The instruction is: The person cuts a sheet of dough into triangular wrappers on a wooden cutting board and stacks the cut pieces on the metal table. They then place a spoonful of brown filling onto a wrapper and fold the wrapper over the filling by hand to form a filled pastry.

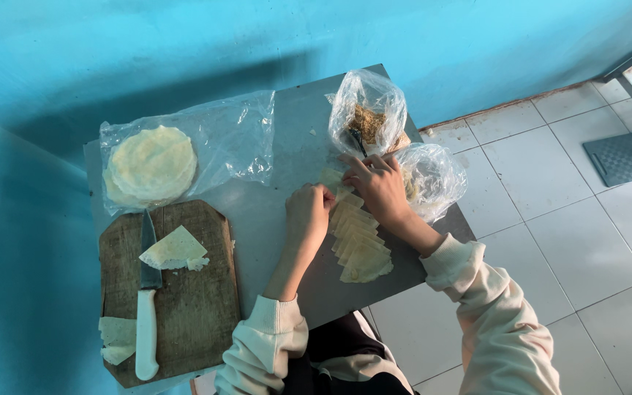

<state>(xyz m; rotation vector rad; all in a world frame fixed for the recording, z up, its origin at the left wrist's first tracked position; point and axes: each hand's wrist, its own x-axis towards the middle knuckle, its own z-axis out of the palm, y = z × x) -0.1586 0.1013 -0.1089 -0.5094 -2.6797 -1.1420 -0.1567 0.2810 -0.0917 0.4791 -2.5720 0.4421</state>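
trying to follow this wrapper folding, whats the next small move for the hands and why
Probably finish creasing the top wrapper piece: both the left hand and the right hand pinch it at the head of the overlapping row of cut wrappers, beside the open bag of filling.

One knife [146,292], one board [192,307], three plastic bags [239,139]

Matt grey table [272,212]; rough, worn wooden board [184,292]; glossy crinkled clear plastic bags [235,139]; smooth white-handled steel knife [146,307].
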